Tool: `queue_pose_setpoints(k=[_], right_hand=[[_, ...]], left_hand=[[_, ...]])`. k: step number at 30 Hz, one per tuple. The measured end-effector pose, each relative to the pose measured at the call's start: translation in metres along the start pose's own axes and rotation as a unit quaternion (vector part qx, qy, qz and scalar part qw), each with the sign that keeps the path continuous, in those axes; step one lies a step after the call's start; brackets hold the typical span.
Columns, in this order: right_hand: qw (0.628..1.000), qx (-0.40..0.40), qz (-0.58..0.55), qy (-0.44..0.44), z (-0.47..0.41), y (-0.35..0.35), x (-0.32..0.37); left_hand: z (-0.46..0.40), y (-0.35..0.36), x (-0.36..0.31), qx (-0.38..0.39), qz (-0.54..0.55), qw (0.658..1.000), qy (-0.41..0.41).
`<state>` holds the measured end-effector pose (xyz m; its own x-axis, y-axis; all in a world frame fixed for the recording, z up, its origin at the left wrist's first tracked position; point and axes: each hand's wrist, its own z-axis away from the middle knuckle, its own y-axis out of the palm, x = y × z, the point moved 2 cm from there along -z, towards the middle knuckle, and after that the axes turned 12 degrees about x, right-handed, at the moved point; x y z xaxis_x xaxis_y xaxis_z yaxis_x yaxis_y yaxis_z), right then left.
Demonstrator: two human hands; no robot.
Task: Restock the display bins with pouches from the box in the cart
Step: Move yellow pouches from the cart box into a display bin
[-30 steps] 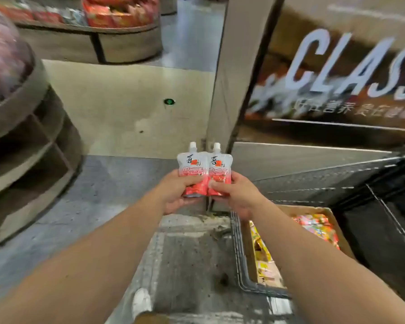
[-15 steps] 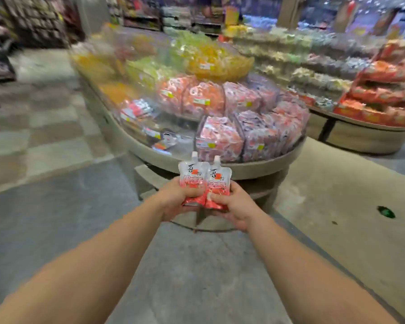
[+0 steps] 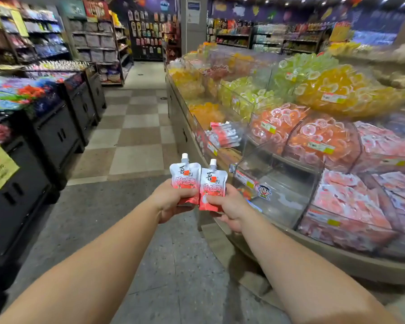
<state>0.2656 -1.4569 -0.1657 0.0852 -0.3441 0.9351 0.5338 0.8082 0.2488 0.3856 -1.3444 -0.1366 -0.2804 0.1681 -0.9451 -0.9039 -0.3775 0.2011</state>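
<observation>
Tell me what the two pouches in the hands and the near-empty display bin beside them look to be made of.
Left pouch and right pouch: apparently flexible laminated plastic film, glossy print, soft creases under each grip, with hard white plastic screw caps. Near-empty bin: clear rigid plastic, probably acrylic; you see through its walls, and they catch glare.

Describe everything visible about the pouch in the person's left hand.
The left pouch is a soft spouted pack, white above and red below, with a white screw cap and dark and red print. It stands upright, its lower part gripped by the left hand, its edge against the right pouch, over the aisle floor beside the display bins.
</observation>
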Motion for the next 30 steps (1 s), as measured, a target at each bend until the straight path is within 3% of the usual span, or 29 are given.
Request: queue_pose_setpoints(k=[12,25,30], right_hand=[[0.998,0.006,0.066,0.009,-0.289,-0.033,0.093],[0.996,-0.084,-0.023,-0.016,-0.563,-0.02,0.119],[0.973,-0.214,-0.083,-0.039,-0.595,-0.045,0.133]], left_hand=[[-0.232,-0.127,-0.083,-0.049,0.052,0.997,0.0],[-0.473,-0.316,-0.179,0.085,-0.03,0.994,-0.054],[-0.563,-0.333,-0.201,0.137,-0.067,0.984,-0.089]])
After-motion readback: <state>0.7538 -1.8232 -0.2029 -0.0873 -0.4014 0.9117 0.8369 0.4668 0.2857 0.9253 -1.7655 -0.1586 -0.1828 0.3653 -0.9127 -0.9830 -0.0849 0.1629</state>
